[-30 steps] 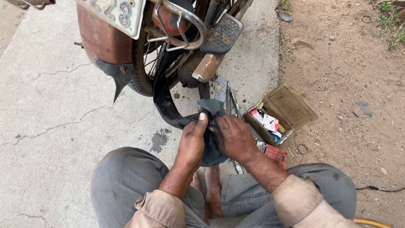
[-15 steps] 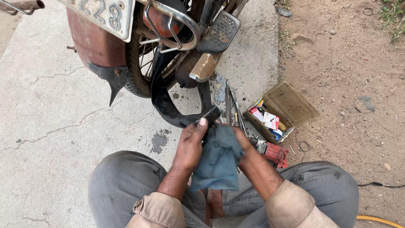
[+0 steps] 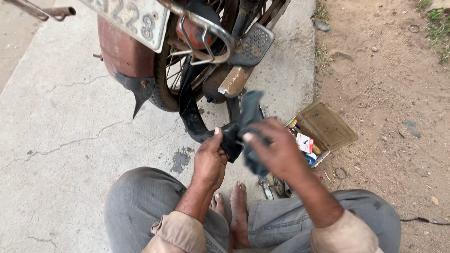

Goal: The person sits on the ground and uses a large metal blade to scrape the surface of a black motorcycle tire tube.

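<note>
Head view: left hand (image 3: 209, 159) pinching black inner tube (image 3: 190, 110) below rear wheel (image 3: 165, 79) — fingers closed on it. Right hand (image 3: 276, 150) clasping dark cloth (image 3: 251, 112) against tube, slightly blurred. Open tin box (image 3: 323, 124) just beside.

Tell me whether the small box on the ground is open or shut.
Open. The small box lies beside the right hand with its brown lid swung back flat, and small colourful packets show inside.
</note>
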